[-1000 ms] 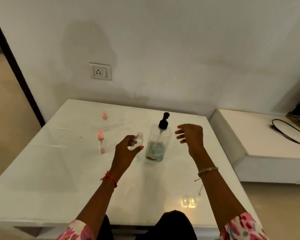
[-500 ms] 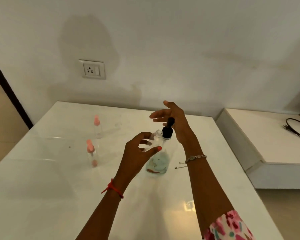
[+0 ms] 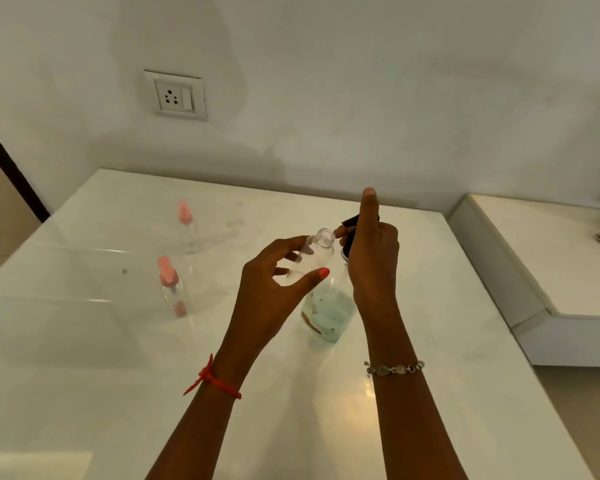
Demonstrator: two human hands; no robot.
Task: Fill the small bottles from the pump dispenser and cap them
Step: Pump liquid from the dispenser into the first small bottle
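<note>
One uncapped small bottle (image 3: 316,250) sits tilted in the left grip (image 3: 271,296), pinched by thumb and fingers, its mouth just beside the black pump head (image 3: 351,222). Curled round that head is the right grip (image 3: 373,261), one finger sticking up. Below, the pump dispenser (image 3: 329,317) stands upright on the desk (image 3: 118,375), bluish liquid low inside. At left stand the near capped bottle (image 3: 172,289) and the far capped bottle (image 3: 187,226), both with pink caps.
</note>
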